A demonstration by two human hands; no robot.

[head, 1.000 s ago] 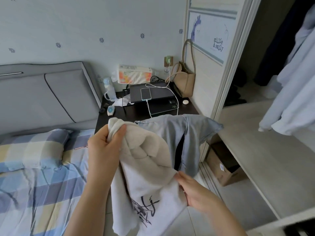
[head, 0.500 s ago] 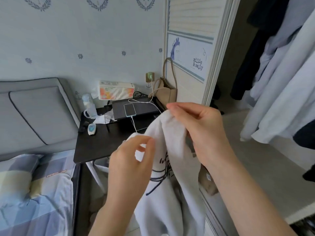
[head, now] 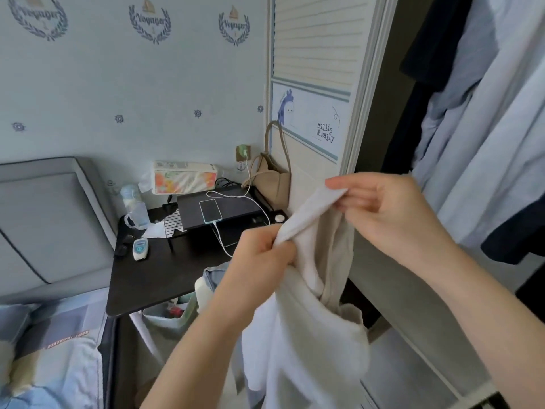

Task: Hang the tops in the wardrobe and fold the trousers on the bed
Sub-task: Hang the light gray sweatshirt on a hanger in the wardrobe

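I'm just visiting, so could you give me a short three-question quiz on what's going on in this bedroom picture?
1. True or false: both hands grip the white top.
2. Which lies on the black stand on the dark bedside table? A) a book B) a phone C) a hanger
3. Fill in: the right hand pinches the top's edge in front of the open ____, where pale shirts hang.

Key: 1 true, the left hand too; 2 B; 3 wardrobe.
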